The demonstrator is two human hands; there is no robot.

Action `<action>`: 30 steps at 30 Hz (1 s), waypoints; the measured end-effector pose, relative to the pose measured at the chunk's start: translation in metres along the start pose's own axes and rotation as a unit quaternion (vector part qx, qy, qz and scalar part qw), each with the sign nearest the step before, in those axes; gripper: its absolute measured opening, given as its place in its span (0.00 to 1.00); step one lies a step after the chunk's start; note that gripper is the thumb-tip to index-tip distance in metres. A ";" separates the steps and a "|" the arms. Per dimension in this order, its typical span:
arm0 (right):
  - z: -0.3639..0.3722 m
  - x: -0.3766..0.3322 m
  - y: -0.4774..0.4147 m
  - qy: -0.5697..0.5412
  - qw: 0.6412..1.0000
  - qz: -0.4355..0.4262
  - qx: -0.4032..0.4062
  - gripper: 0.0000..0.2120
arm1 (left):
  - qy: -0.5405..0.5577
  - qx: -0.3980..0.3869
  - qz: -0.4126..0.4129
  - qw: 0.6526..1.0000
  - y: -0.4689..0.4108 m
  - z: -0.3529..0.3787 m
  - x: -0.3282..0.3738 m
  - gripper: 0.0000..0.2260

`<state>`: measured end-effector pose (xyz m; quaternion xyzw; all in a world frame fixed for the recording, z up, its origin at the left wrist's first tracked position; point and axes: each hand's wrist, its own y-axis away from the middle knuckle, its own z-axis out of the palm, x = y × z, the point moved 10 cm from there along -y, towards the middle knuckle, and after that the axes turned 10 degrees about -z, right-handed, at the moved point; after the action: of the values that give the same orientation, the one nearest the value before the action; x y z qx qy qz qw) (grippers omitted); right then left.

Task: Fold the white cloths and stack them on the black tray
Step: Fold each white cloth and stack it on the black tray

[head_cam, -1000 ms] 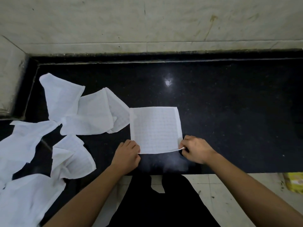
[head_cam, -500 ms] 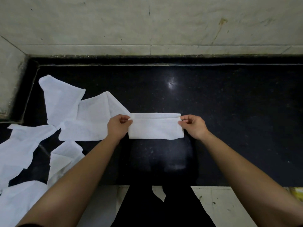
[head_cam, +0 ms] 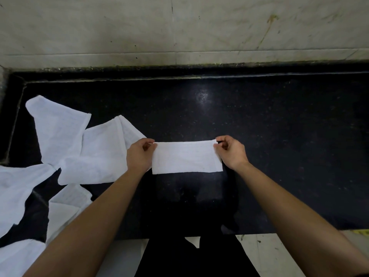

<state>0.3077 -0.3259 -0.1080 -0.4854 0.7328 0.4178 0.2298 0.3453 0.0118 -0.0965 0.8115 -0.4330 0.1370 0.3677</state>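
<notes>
Fingertips [head_cam: 219,139] clamped on white cloth [head_cam: 186,157] at its far corners.
Left hand [head_cam: 139,154] and right hand [head_cam: 231,151] hold it half-folded, flat on the black counter [head_cam: 269,120]; I'd match edges flush, then press the crease. Loose cloths [head_cam: 79,152] lie left.

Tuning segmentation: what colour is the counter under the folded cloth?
Black counter, faintly speckled; head view.
</notes>
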 end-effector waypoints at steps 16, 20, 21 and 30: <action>0.105 -0.031 0.030 0.438 0.845 -0.292 -0.099 0.36 | -0.455 -0.044 0.312 0.833 0.042 0.081 0.000 0.35; 0.095 -0.023 0.032 0.465 0.829 -0.296 -0.093 0.39 | -0.449 -0.042 0.327 0.831 0.043 0.081 0.000 0.36; 0.096 -0.024 0.032 0.464 0.830 -0.297 -0.090 0.39 | -0.448 -0.042 0.329 0.831 0.042 0.082 -0.001 0.36; 0.082 -0.025 0.040 0.409 0.873 -0.251 -0.082 0.39 | -0.470 -0.050 0.316 0.823 0.043 0.082 -0.002 0.37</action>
<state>0.2762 -0.2373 -0.1188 -0.7976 0.5780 0.1691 -0.0342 0.3020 -0.0609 -0.1337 0.5766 -0.7925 -0.1739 0.0961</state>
